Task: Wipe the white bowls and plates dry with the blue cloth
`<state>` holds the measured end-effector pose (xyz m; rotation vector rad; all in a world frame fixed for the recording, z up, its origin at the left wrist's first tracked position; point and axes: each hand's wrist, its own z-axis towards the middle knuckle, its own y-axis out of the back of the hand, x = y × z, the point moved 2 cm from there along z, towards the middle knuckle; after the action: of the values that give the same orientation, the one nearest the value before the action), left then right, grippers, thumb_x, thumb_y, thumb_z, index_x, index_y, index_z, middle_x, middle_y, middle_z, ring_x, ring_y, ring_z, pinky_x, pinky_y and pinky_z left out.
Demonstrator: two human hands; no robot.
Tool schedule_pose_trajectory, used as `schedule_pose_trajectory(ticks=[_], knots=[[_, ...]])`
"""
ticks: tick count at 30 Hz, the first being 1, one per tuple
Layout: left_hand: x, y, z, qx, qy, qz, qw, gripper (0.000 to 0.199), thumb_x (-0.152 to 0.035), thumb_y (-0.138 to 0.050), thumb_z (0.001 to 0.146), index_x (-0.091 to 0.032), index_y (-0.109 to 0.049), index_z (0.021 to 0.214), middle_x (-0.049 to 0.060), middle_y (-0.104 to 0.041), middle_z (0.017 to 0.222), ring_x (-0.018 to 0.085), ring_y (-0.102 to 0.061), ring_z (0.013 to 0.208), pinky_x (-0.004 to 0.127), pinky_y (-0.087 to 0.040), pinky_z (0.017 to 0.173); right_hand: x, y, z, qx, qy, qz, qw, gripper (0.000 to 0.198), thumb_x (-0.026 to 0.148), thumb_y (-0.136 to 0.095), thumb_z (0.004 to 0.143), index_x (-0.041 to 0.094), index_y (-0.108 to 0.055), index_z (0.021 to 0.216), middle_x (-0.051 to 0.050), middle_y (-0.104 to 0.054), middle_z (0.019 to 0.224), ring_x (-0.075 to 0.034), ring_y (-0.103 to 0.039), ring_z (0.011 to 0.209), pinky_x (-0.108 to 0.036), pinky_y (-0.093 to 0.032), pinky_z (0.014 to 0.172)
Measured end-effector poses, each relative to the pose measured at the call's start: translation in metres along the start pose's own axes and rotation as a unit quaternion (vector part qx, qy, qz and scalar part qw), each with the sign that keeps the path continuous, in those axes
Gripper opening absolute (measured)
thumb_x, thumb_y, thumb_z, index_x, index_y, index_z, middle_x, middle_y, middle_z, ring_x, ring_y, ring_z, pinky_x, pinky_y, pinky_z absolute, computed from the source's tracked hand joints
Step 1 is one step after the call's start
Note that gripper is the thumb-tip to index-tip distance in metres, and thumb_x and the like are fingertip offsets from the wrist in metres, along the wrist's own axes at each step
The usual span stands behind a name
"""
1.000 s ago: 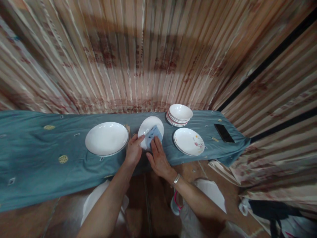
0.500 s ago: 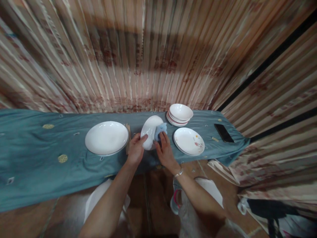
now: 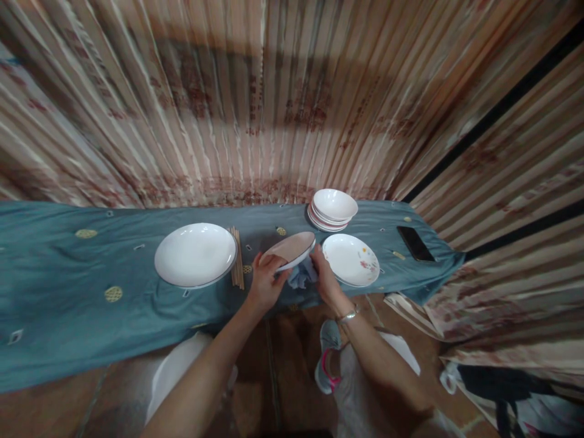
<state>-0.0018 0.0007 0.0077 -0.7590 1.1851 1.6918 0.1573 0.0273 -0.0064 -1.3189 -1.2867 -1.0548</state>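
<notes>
A white plate (image 3: 292,248) with a thin dark rim is tilted above the table in front of me. My left hand (image 3: 265,283) grips its left edge, thumb below and fingers over the rim. At the plate's right side, my right hand (image 3: 325,274) is closed on a light blue cloth (image 3: 301,274), which hangs against the plate's underside. The right fingertips are partly hidden behind the cloth and rim. Close to my left hand lie several wooden chopsticks (image 3: 237,258). A flower-patterned plate (image 3: 349,260) rests just right of my right hand.
A large white oval plate (image 3: 196,254) lies on the left. Behind the flowered plate stands a stack of white bowls (image 3: 334,205). A black phone (image 3: 415,243) lies at the right end of the green tablecloth (image 3: 55,292). Pleated curtains (image 3: 283,109) hang behind the table.
The plate has tipped from facing me to a flatter slant. The cloth has passed from its inner face to its underside, and my right hand has shifted right and slightly down.
</notes>
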Motion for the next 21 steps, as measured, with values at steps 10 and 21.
schedule_pose_trajectory(ticks=[10, 21], knots=[[0.016, -0.005, -0.021, 0.060, -0.049, 0.093, 0.993, 0.009, -0.023, -0.064, 0.078, -0.026, -0.071, 0.084, 0.007, -0.071, 0.108, 0.027, -0.061, 0.107, 0.054, -0.005, 0.116, -0.018, 0.017, -0.016, -0.029, -0.102, 0.043, 0.993, 0.038, 0.054, -0.067, 0.068, 0.020, -0.072, 0.083, -0.005, -0.075, 0.090, -0.026, -0.064, 0.103, -0.037, -0.050, 0.088], [0.047, 0.022, -0.040, -0.067, 0.080, -0.013, 0.994, 0.051, -0.038, -0.068, 0.076, -0.024, -0.056, 0.123, 0.013, -0.053, 0.139, 0.031, -0.045, 0.133, 0.052, -0.028, 0.114, -0.024, 0.030, -0.030, 0.032, -0.115, -0.036, 0.992, 0.050, 0.068, -0.068, 0.062, 0.019, -0.062, 0.061, -0.001, -0.061, 0.055, -0.016, -0.053, 0.056, -0.029, -0.041, 0.054]])
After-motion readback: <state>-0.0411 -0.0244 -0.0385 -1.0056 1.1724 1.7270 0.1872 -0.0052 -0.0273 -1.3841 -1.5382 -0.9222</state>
